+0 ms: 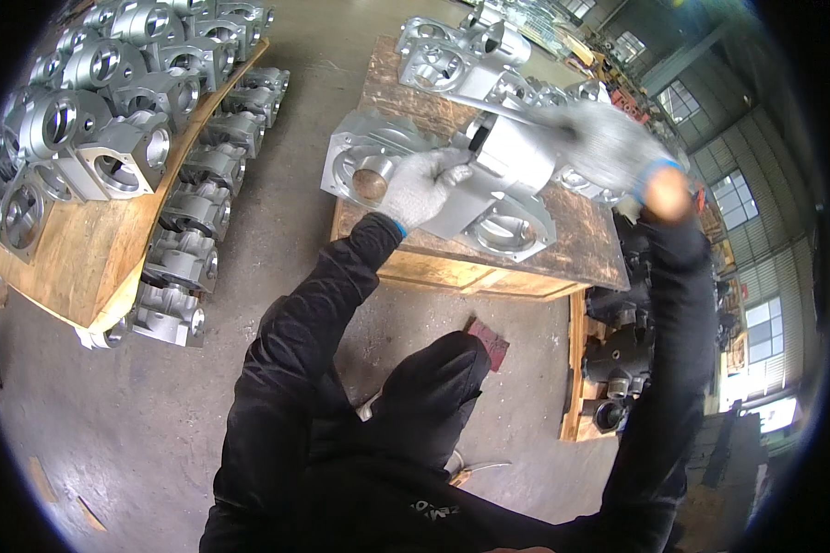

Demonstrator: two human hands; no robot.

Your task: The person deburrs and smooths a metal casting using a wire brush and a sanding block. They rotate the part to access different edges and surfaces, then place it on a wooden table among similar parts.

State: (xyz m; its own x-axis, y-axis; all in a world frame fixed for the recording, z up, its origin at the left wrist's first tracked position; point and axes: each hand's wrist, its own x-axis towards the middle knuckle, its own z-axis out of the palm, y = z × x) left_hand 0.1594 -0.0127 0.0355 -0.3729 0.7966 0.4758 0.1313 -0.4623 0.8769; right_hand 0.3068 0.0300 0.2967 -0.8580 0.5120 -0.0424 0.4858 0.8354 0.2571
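Observation:
A large silver-grey metal casting with round bores and a cylinder on top lies at the near edge of the wooden bench. My left hand, in a pale knit glove, rests against it with its fingers curled on the metal. Beyond the cylinder, my gloved right hand is smeared by motion. From its closed fingers a long thin metal tool reaches left over the casting; blur hides its exact kind. A second casting with a square flange lies left of my left hand.
More silver castings stand at the bench's far side. At left, a plywood-topped stack carries several castings, with others below. Dark cylindrical parts sit on a pallet at right. A reddish block lies on the floor near my knee.

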